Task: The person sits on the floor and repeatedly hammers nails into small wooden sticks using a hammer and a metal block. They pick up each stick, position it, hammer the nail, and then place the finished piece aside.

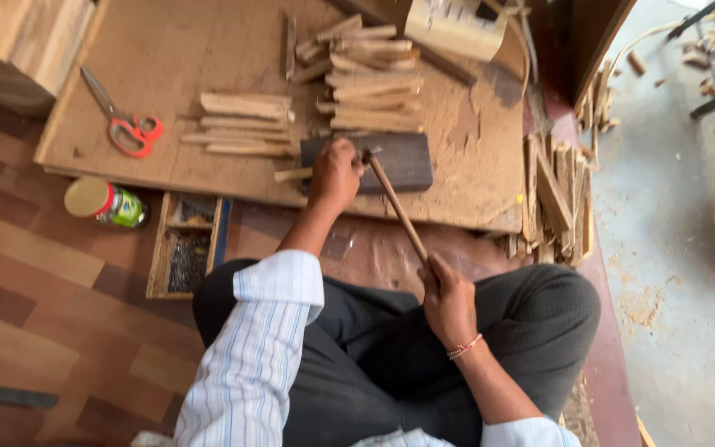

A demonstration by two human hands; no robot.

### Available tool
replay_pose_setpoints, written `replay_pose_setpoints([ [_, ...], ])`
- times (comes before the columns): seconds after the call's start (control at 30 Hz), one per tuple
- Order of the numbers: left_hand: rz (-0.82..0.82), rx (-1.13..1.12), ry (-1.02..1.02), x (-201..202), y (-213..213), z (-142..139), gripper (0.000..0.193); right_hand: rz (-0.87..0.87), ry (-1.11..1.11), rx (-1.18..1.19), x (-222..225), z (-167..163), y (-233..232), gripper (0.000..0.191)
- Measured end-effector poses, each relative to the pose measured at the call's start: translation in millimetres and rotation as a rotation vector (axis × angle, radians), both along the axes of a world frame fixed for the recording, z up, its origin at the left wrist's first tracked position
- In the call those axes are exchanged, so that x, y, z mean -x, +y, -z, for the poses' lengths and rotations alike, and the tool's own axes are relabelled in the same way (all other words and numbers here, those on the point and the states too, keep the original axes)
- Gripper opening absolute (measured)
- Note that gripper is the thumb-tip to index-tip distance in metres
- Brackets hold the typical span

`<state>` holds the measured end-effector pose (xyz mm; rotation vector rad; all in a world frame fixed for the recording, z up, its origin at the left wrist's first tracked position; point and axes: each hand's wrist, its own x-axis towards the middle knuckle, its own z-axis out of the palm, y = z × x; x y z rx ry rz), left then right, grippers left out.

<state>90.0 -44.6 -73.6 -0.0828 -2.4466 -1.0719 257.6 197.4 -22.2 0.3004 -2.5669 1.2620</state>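
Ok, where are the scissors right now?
The scissors lie on the left part of the wooden board, left of the wood strips and above the jar.

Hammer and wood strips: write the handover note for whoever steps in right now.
Left hand: fingers pinch a short pale wood strip flat on the dark rectangular block.
Right hand: closed around the long wooden handle of the hammer, its head down at the block beside the left hand.
Done: cannot tell which strips are worked; one neat row of pale strips lies left of the block, a looser heap of wood strips behind it.
Left: the strip on the block is in work.
Nearby: red-handled scissors, open wooden tray of small dark nails.
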Motion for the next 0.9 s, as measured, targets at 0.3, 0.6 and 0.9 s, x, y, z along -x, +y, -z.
replay_pose_setpoints([
  [0.3,0.006,0.109,0.139,32.0,29.3,-48.6,0.016,0.047,-0.646,0.575,17.6,11.9,24.4,0.033],
  [0.6,-0.04,0.216,0.094,186.9,49.6,-101.1,0.018,0.025,-0.841,0.709,67.3,17.6,17.4,0.036],
  [0.9,-0.316,0.144,0.001,100.1,-99.2,-32.0,0.03,0.006,-0.852,0.707,79.1,29.9,21.9,0.038],
])
